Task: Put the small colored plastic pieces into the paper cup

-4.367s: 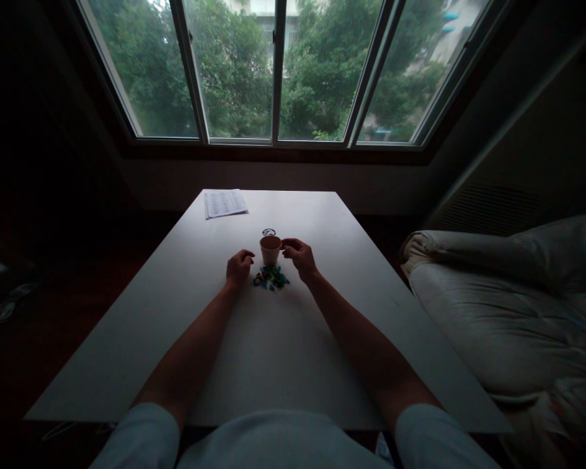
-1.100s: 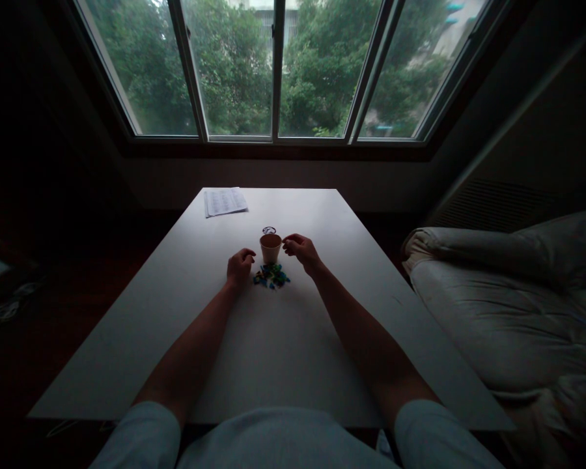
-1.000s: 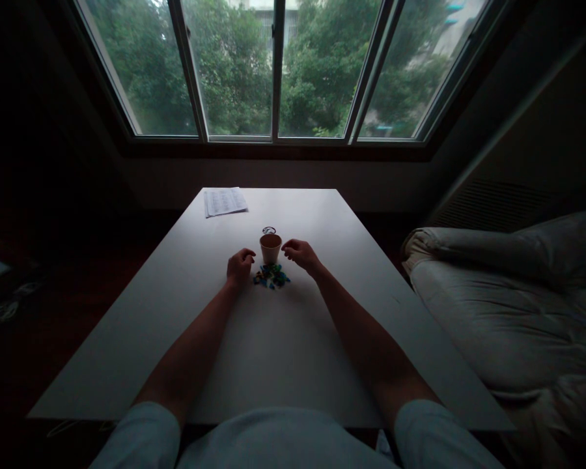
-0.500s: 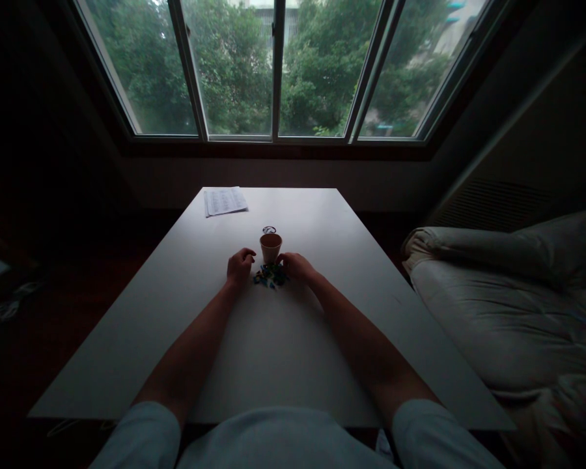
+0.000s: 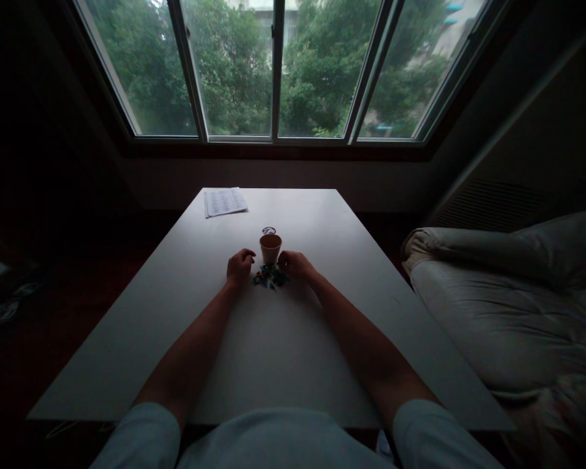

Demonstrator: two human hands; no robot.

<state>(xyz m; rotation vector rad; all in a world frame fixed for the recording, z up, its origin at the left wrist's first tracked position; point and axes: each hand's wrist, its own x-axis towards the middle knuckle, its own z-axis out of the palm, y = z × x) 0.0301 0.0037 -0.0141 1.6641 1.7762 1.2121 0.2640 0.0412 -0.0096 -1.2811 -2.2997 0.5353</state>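
Note:
A paper cup with a brownish inside stands upright on the white table. Just in front of it lies a pile of small dark, blue, green and white pieces, too small to name. On the pile's left, my left hand rests with its fingers loosely bent and a gap between the tips; nothing shows in them. My right hand is at the right side of the cup, over the pile's edge. Its fingertips are pinched together, and what they hold, if anything, is hidden.
Behind the cup lies a small round item, perhaps a lid. Printed paper sheets lie at the table's far left corner. A padded sofa or mattress stands to the right. A window is beyond the table.
My right hand has risen very slightly beside the cup. My left hand, the cup and the pile look the same.

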